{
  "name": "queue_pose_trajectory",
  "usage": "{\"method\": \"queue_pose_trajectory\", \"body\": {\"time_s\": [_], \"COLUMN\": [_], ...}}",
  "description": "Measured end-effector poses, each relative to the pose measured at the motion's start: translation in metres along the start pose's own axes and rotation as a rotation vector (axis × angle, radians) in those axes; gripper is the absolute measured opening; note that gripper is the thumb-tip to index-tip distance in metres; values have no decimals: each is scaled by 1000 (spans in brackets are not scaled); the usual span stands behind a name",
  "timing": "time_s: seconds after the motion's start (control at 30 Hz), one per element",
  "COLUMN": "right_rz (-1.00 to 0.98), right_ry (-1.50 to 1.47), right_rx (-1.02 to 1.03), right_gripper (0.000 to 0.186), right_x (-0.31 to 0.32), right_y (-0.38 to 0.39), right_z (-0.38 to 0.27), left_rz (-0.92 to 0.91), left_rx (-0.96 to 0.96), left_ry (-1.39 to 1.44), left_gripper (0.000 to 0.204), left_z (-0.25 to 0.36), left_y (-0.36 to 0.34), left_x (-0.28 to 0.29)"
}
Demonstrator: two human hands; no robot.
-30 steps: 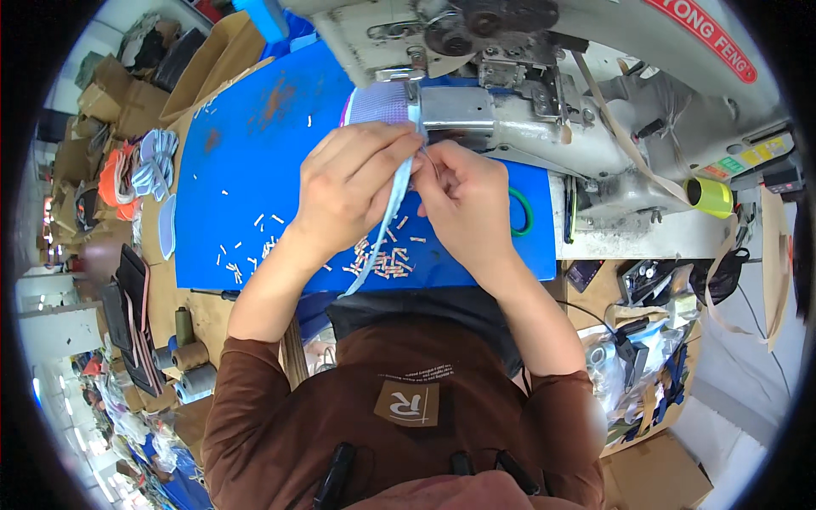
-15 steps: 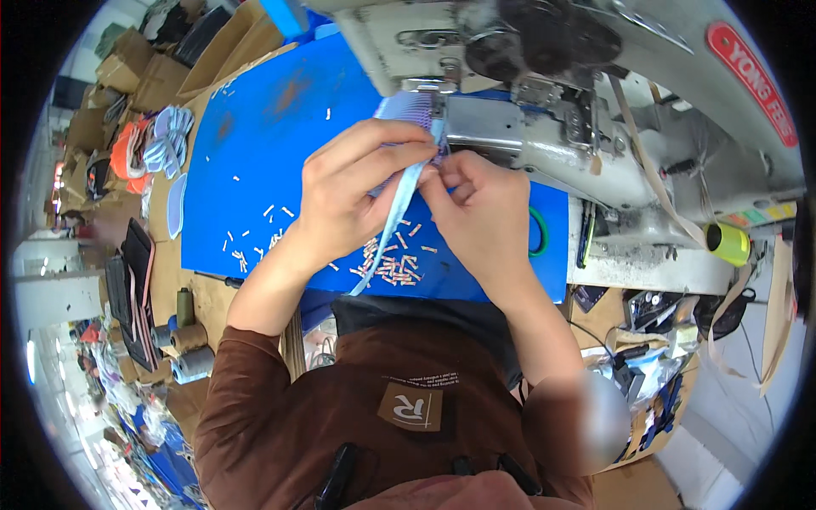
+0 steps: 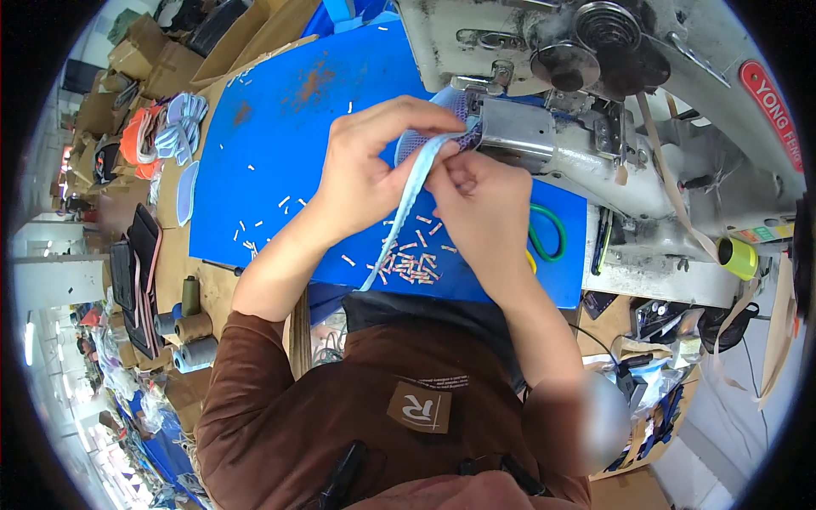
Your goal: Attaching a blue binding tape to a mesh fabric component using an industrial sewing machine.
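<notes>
Beside the head of a grey sewing machine (image 3: 514, 127), both hands hold a piece of purple-blue mesh fabric (image 3: 410, 146) edged with a light blue binding strip (image 3: 408, 200). The strip's loose end hangs down toward my lap. My left hand (image 3: 361, 166) pinches the fabric and strip between its thumb and fingers, close to the presser foot. Against the same edge, my right hand (image 3: 484, 200) has its thumb and curled fingers closed on the strip. The fabric's far edge lies under the presser foot. My fingers partly hide the gripped part.
Small printed labels (image 3: 416, 270) lie scattered over the blue work surface (image 3: 263, 161). A green loop (image 3: 561, 234) rests right of my right hand. Thread cones (image 3: 194, 326) and a stack of light blue pieces (image 3: 181, 127) are on the left. A yellow-green cup (image 3: 738, 257) stands right.
The view has shifted, so the machine and table appear farther right. My left thumb and index finger have spread wider, showing more mesh between them. Both hands still hold the fabric edge.
</notes>
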State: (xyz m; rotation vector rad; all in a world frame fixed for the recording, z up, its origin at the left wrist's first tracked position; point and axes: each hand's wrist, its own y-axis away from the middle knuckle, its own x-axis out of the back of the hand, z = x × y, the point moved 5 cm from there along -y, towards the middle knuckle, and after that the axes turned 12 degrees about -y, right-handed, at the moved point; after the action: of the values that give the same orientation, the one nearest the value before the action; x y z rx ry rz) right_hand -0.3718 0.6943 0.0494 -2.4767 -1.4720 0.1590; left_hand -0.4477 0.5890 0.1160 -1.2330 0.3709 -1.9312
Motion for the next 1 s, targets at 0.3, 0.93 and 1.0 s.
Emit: {"method": "queue_pose_trajectory", "body": {"time_s": [0.3,0.93,1.0], "right_rz": [38,137,128], "right_ry": [-9,-87,-78], "right_rx": [94,-153,-153], "right_gripper": [16,5,4], "right_x": [-1,31,31], "right_y": [-1,-2,-2], "right_z": [4,-16,-16], "left_rz": [-43,0,5], "left_rx": [-201,-310,-337], "left_ry": [-130,-246,-266], "left_gripper": [19,19,20], "left_z": [1,16,22], "left_y": [-4,8,10], "left_x": [1,6,6]}}
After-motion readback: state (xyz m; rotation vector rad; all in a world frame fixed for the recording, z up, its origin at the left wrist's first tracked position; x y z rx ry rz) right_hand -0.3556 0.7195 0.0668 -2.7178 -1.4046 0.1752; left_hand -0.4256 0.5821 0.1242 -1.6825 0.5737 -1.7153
